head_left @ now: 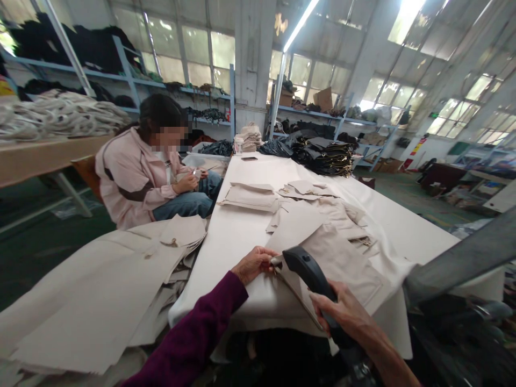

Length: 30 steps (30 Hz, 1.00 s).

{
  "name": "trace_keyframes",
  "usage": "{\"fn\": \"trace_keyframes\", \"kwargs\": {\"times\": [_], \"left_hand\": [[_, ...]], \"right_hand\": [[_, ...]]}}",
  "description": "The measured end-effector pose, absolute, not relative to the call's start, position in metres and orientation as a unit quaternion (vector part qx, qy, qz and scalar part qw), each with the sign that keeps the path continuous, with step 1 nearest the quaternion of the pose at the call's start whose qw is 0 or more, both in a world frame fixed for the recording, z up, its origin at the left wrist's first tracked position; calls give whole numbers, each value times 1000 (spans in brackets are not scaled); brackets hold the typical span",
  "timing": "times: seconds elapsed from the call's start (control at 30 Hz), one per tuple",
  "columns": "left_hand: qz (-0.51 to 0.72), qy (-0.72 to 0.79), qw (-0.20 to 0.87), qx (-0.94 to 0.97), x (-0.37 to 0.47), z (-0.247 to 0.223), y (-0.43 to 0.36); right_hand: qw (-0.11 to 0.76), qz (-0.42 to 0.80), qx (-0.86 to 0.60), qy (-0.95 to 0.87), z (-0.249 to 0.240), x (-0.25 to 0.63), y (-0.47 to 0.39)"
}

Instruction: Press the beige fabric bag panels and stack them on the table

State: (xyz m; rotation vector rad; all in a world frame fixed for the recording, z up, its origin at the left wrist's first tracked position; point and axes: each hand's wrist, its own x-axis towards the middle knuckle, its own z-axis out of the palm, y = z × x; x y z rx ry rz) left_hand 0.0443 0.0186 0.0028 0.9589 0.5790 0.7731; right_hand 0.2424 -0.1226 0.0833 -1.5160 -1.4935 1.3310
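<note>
My right hand (342, 306) is wrapped around the handle of a black pistol-shaped hand tool (304, 263), which looks like a heat gun. Its head points left, close to my left hand (256, 263). With thumb and fingers pinched together, my left hand grips the corner of a beige fabric piece (292, 279) at the near side of the table. A larger beige fabric panel (346, 269) with stitched edges lies under and to the right of the tool. What the tool's tip touches is hidden by its head and my fingers.
A white-covered table (245, 231) carries beige fabric pieces (250, 196), a phone (249, 158) and a pile of black bags (322, 153). Stacked beige panels (97, 285) lie at left. A co-worker in a pink jacket (129, 172) sits beyond them. A grey metal bar (463, 263) slants at right.
</note>
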Motion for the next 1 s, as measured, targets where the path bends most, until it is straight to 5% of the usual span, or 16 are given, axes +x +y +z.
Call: {"fn": "trace_keyframes", "kwargs": {"times": [0.73, 1.0], "left_hand": [[373, 303, 740, 470, 46, 6, 14], [366, 346, 701, 505, 50, 4, 12]], "right_hand": [[290, 502, -590, -562, 78, 237, -127], [294, 460, -677, -494, 94, 308, -205]]}}
